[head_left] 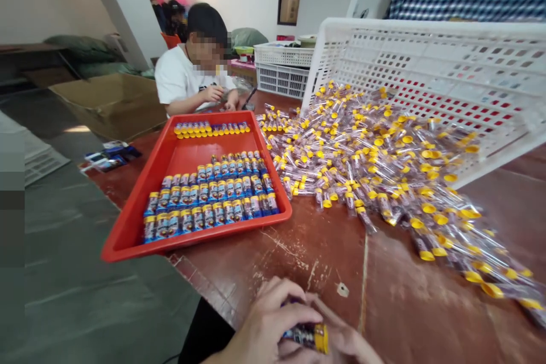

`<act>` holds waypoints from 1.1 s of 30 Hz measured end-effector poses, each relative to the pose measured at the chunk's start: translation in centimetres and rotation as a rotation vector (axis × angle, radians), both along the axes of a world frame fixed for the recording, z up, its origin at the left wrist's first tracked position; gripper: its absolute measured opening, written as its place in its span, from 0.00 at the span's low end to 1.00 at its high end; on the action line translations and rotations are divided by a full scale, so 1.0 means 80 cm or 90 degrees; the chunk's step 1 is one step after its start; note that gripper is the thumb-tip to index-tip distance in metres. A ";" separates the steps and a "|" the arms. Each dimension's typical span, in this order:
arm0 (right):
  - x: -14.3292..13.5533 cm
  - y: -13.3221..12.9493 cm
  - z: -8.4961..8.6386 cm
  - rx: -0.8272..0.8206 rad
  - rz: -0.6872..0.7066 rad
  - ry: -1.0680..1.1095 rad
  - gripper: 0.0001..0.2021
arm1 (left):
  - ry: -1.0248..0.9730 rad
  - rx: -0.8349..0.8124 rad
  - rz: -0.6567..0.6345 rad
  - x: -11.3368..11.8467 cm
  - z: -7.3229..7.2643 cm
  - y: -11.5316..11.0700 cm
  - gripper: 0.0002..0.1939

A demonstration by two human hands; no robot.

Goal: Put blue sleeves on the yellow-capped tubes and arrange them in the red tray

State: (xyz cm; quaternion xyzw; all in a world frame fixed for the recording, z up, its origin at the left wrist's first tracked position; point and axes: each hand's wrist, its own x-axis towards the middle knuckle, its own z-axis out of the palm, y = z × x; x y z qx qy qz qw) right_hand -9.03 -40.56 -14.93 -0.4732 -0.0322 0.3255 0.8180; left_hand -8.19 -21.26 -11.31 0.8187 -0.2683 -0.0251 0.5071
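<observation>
Low in the head view, my left hand [267, 315] is wrapped round a small clear tube with a yellow cap [321, 338] and a dark blue printed label. The tube lies tilted, its cap pointing right. My right hand [347, 341] is blurred and closes on the same tube from the right; its fingertips are partly hidden behind the tube. Ahead and to the left, a red tray [183, 153] holds rows of blue-labelled tubes [209, 216] with yellow caps. To the right spreads a big heap of clear tubes with yellow caps [362, 165].
A white plastic basket [409, 31] lies tipped on its side behind the heap. Across the worn red-brown table [298, 250] sits a person in a white shirt [173, 77], hands at work. A cardboard box [115, 102] stands at left, near blue printed packets [111, 154] on the table edge.
</observation>
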 end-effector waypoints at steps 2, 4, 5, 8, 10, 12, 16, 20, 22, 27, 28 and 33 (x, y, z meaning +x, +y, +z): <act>0.042 -0.032 0.008 -0.175 -0.047 -0.152 0.24 | -0.029 0.033 0.108 0.020 0.023 0.027 0.15; 0.098 -0.072 0.009 -0.601 -0.161 -0.415 0.20 | -0.030 0.085 0.242 0.058 0.048 0.073 0.11; 0.128 -0.091 0.007 -0.871 -0.172 -0.519 0.19 | -0.024 0.126 0.318 0.082 0.059 0.101 0.12; 0.201 -0.132 -0.002 -1.087 -0.195 -0.555 0.16 | 0.040 0.245 0.507 0.166 0.080 0.195 0.19; 0.229 -0.141 -0.007 -1.151 -0.160 -0.570 0.12 | 0.071 0.316 0.598 0.214 0.079 0.244 0.17; 0.240 -0.138 -0.010 -1.205 -0.123 -0.579 0.10 | 0.125 0.392 0.640 0.248 0.071 0.274 0.13; 0.243 -0.126 -0.011 -1.260 -0.091 -0.562 0.09 | 0.194 0.508 0.609 0.269 0.064 0.282 0.13; 0.236 -0.122 -0.012 -1.262 -0.068 -0.545 0.15 | 0.058 0.564 0.595 0.238 0.077 0.233 0.12; 0.231 -0.122 -0.011 -1.254 -0.060 -0.533 0.21 | -0.047 0.555 0.537 0.196 0.071 0.183 0.14; 0.212 -0.126 0.000 -1.161 -0.119 -0.501 0.27 | -0.331 0.459 -0.089 0.049 -0.005 0.037 0.12; 0.205 -0.129 0.003 -1.121 -0.138 -0.494 0.26 | -0.347 0.460 -0.127 0.027 -0.021 0.018 0.09; 0.153 -0.140 0.010 -0.842 -0.189 -0.432 0.22 | -0.375 0.464 -0.146 -0.006 -0.055 0.001 0.06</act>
